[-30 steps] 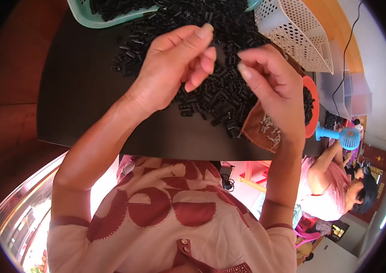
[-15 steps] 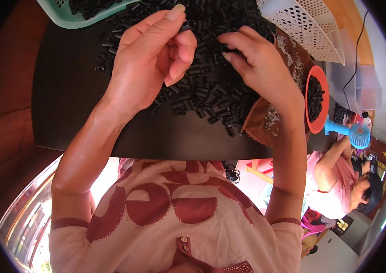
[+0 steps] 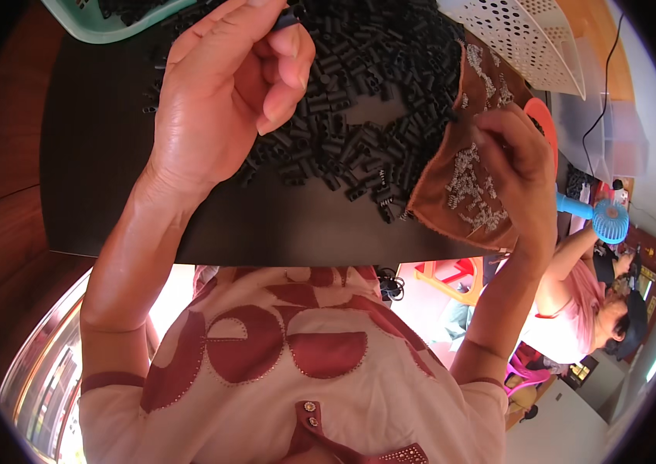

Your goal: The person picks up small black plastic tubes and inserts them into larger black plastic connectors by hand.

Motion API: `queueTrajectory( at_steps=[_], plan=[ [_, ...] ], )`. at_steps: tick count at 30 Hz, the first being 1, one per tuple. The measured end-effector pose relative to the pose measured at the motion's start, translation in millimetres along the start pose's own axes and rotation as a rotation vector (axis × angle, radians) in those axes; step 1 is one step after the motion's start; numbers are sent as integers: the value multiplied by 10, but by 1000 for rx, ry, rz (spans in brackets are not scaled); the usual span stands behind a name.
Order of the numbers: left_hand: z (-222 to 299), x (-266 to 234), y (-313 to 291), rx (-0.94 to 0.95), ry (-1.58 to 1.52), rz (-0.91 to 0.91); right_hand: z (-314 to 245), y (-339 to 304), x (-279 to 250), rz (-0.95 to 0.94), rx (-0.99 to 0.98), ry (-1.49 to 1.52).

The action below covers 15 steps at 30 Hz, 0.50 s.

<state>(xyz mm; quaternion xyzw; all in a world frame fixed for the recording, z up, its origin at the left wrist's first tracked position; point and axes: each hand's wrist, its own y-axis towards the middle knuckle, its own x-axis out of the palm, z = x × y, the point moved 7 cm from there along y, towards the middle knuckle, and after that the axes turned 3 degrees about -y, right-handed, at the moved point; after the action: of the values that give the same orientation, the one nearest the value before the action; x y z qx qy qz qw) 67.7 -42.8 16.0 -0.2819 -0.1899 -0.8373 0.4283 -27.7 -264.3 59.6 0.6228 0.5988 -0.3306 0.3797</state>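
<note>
the right hand (image 3: 519,166) has swung from the pile of black tubes (image 3: 359,69) to the springs (image 3: 464,182) on the brown cloth (image 3: 434,197); its fingers are curled, and i can't tell whether they pinch anything. the left hand (image 3: 216,89), shifted further left, grips one dark tube (image 3: 287,18) above the table (image 3: 266,236), thumb against fingers.

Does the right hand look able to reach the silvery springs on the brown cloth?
Probably yes: the right hand is over the brown cloth, close beside the silvery springs, and nothing seems to block the way.
</note>
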Motion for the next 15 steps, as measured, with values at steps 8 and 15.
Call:
queueTrajectory(
  at_steps=[8,15],
  plan=[
    [74,-249,-25,-28,-145,121,87,-392,11,-33,131,17],
    [273,-102,216,108,-299,34,-16,-403,-43,-18,94,2]
  ],
)
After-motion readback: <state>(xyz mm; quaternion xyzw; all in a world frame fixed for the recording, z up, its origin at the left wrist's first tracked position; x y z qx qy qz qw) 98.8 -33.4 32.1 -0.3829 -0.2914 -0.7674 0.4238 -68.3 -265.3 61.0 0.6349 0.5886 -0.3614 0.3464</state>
